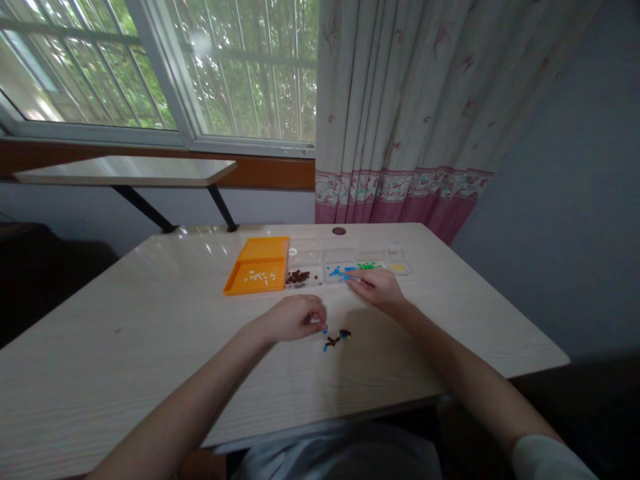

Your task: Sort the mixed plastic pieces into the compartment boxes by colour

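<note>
My left hand (pixel 299 317) rests low over the table with curled fingers. A small blue piece (pixel 325 331) shows at its fingertips and appears to be pinched there. Just to the right lies a small cluster of dark brown pieces (pixel 332 342) with bits of blue and pale yellow. My right hand (pixel 379 288) reaches into a clear compartment of small blue pieces (pixel 336 271). Its thumb and forefinger are closed together among them; what they hold, if anything, is too small to make out.
Left of the blue compartment are brown pieces (pixel 299 276) in a clear compartment and an open orange case (pixel 257 291) holding white pieces (pixel 260 276). Green pieces (pixel 369 265) and yellow pieces (pixel 397 267) lie farther right. A raised shelf (pixel 130 171) stands at the back left.
</note>
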`<action>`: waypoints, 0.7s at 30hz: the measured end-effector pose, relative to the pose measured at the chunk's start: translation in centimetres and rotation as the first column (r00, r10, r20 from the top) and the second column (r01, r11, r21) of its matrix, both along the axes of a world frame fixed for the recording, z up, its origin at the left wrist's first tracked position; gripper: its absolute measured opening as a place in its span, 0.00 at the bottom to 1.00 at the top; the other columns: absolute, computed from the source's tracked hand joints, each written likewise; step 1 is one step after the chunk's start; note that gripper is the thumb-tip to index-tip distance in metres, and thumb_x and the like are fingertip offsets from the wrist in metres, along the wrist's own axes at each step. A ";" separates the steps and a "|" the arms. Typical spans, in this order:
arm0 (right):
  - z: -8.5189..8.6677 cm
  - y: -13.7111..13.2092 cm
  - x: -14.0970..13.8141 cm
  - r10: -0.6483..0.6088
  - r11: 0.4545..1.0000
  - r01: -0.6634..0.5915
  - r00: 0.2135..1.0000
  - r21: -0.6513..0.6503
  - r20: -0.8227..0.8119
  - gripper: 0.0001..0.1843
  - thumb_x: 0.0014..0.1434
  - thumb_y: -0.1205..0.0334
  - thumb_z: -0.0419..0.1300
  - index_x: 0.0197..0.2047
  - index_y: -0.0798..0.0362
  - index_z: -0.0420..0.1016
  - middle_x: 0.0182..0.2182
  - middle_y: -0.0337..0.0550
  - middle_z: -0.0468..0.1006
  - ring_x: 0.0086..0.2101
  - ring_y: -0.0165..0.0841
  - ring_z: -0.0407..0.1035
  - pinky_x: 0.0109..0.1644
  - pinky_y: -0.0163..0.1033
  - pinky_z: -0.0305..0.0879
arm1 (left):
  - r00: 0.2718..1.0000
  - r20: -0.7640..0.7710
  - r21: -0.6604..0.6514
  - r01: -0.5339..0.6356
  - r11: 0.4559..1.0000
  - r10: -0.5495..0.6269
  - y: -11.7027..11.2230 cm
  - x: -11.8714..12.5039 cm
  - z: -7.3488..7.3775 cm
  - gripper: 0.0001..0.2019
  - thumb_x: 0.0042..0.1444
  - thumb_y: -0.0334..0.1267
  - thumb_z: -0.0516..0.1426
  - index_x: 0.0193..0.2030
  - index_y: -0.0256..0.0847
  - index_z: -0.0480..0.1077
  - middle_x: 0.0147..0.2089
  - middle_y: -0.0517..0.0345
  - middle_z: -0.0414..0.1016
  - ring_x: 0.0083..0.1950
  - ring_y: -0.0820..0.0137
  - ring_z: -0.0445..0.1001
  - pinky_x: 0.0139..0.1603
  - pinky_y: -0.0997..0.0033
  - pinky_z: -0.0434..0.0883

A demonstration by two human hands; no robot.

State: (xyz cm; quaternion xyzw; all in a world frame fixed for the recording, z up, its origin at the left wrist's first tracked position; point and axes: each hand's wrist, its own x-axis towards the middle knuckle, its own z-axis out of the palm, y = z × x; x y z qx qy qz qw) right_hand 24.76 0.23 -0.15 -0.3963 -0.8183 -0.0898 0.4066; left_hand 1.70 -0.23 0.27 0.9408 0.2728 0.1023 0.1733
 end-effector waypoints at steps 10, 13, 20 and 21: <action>0.4 -0.2 0.2 0.017 0.992 -0.015 1.000 0.127 -0.019 0.11 0.56 0.58 0.56 0.36 0.53 0.77 0.19 0.38 0.75 0.19 0.23 0.64 0.27 0.30 0.58 | 0.999 -0.014 -0.013 0.043 0.999 -0.043 0.1 0.0 -0.4 0.05 0.50 0.36 0.55 0.32 0.40 0.70 0.33 0.58 0.69 0.33 0.74 0.67 0.33 0.79 0.62; 0.5 -0.2 0.3 0.023 0.986 -0.019 1.000 0.164 -0.021 0.10 0.55 0.59 0.57 0.37 0.53 0.77 0.18 0.37 0.75 0.18 0.23 0.63 0.26 0.31 0.58 | 0.999 -0.015 -0.008 0.045 0.999 -0.045 0.1 0.0 -0.6 0.04 0.49 0.33 0.54 0.32 0.39 0.70 0.33 0.58 0.69 0.34 0.74 0.67 0.34 0.79 0.62; 0.2 0.0 0.4 0.018 0.985 -0.015 1.000 0.170 -0.017 0.10 0.55 0.59 0.56 0.37 0.52 0.77 0.19 0.38 0.75 0.18 0.23 0.63 0.27 0.30 0.58 | 0.999 -0.018 0.007 0.026 1.000 -0.026 0.3 0.0 -0.8 0.06 0.50 0.33 0.53 0.34 0.39 0.69 0.33 0.58 0.70 0.35 0.73 0.68 0.35 0.79 0.63; 0.2 0.0 0.4 0.024 0.986 -0.020 1.000 0.167 -0.020 0.11 0.55 0.59 0.56 0.37 0.53 0.77 0.19 0.37 0.75 0.18 0.23 0.62 0.27 0.30 0.57 | 1.000 -0.018 0.006 0.024 1.000 -0.024 0.3 0.0 -0.8 0.06 0.49 0.33 0.53 0.34 0.39 0.69 0.33 0.58 0.70 0.35 0.73 0.68 0.35 0.79 0.63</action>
